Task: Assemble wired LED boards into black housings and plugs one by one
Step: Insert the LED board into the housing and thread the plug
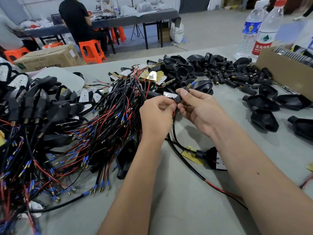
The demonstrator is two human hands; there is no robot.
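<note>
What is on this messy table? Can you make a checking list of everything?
Surface: grey table, mostly covered.
Job's things: small black plug with red wire, in both hands; loose plugs; black housings; LED boards.
Clutter: two water bottles, cardboard box.
Hands: left hand pinches the wire; right hand grips the plug.
Cables: big tangle of black and red wires on the left.
Surroundings: orange stools, another table with people seated.
</note>
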